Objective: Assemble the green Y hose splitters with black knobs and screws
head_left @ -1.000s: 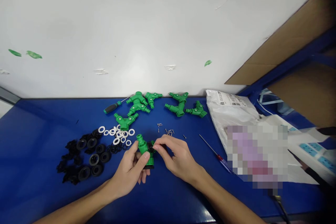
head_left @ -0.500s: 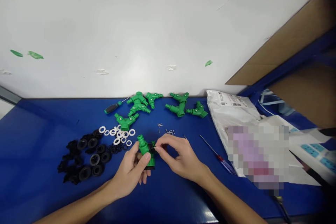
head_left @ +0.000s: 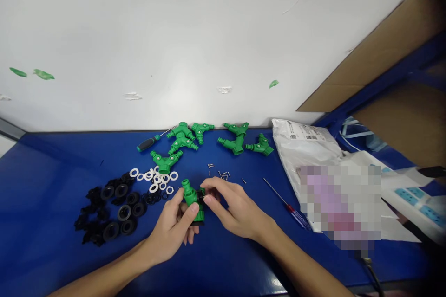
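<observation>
My left hand (head_left: 174,229) is wrapped round a green Y-shaped plastic fitting (head_left: 190,198), holding it upright just above the blue table (head_left: 52,181). My right hand (head_left: 232,209) pinches at the black part (head_left: 200,195) on the fitting's right side, thumb and forefinger pressed together; what the fingertips hold is too small to make out. Small metal screws (head_left: 223,175) lie just beyond my right hand. White rings (head_left: 158,178) and black round parts (head_left: 116,206) lie to the left of my left hand.
Several more green Y fittings (head_left: 209,138) lie along the white wall. A green-handled screwdriver (head_left: 149,142) lies at their left. A red-handled screwdriver (head_left: 287,204) lies right of my right hand, beside a white plastic bag (head_left: 306,146). Cardboard and a blue frame stand at the right.
My right hand's pinch has moved slightly left, closer onto the black part of the fitting. The left hand keeps the fitting in place.
</observation>
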`<action>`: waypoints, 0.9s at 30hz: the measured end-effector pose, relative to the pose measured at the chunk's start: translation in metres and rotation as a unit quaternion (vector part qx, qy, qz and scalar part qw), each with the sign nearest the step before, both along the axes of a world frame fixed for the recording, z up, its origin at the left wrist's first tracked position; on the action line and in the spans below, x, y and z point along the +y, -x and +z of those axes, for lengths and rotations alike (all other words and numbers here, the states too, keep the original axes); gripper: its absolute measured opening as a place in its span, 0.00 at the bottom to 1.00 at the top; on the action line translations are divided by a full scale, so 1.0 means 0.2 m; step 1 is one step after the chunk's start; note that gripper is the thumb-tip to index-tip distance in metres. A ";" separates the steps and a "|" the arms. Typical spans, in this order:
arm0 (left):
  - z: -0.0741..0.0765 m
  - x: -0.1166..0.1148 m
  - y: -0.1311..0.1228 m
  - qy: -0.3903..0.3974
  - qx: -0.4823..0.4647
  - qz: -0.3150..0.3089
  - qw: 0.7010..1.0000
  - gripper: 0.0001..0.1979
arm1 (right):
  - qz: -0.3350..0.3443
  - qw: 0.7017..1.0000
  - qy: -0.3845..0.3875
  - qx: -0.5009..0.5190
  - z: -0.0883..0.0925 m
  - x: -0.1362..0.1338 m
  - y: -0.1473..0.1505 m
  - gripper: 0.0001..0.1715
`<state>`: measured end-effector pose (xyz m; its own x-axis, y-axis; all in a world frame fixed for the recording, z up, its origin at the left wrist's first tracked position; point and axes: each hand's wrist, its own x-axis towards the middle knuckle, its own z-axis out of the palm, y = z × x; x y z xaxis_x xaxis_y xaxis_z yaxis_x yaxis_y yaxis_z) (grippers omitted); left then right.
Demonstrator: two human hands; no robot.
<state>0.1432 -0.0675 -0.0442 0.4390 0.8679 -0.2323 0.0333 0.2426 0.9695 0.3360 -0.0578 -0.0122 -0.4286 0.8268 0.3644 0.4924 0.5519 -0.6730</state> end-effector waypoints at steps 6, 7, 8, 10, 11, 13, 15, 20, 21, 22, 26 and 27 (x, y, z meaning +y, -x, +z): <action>0.00 0.00 0.00 -0.003 0.001 -0.007 1.000 0.22 | -0.005 0.998 0.006 0.061 0.00 0.00 0.01 0.07; 0.00 0.00 0.00 -0.003 0.001 -0.008 1.000 0.21 | -0.010 0.998 0.005 0.057 0.00 0.00 0.02 0.10; 0.00 0.00 0.00 -0.004 0.001 -0.009 1.000 0.21 | -0.014 0.999 0.008 0.052 -0.01 0.00 0.02 0.11; -0.01 0.00 0.00 -0.006 0.002 -0.010 1.000 0.21 | -0.014 0.998 0.020 0.054 0.00 0.00 0.02 0.10; -0.01 0.00 0.00 -0.007 0.002 -0.010 1.000 0.21 | -0.011 0.998 0.026 0.064 0.00 0.00 0.02 0.07; -0.01 0.00 0.01 -0.006 0.003 -0.012 1.000 0.22 | -0.005 0.996 0.031 0.084 0.01 0.00 0.02 0.03; -0.01 0.00 0.01 -0.006 0.005 -0.014 1.000 0.23 | -0.010 0.996 0.021 0.089 0.02 0.00 0.02 0.04; -0.01 0.00 0.01 -0.007 0.007 -0.014 1.000 0.23 | -0.024 0.996 0.019 0.080 0.02 0.00 0.03 0.10; -0.01 0.00 0.00 -0.007 0.008 -0.013 1.000 0.23 | -0.020 0.996 0.029 0.083 0.02 0.00 0.03 0.08; -0.01 0.00 0.00 -0.007 0.008 -0.013 1.000 0.22 | -0.015 0.996 0.041 0.084 0.03 0.00 0.03 0.07; -0.02 0.00 0.00 -0.006 0.009 -0.013 1.000 0.22 | -0.011 0.995 0.057 0.076 0.03 0.00 0.03 0.06; -0.02 0.00 0.01 -0.006 0.009 -0.012 1.000 0.22 | -0.013 0.996 0.051 0.072 0.03 0.00 0.03 0.07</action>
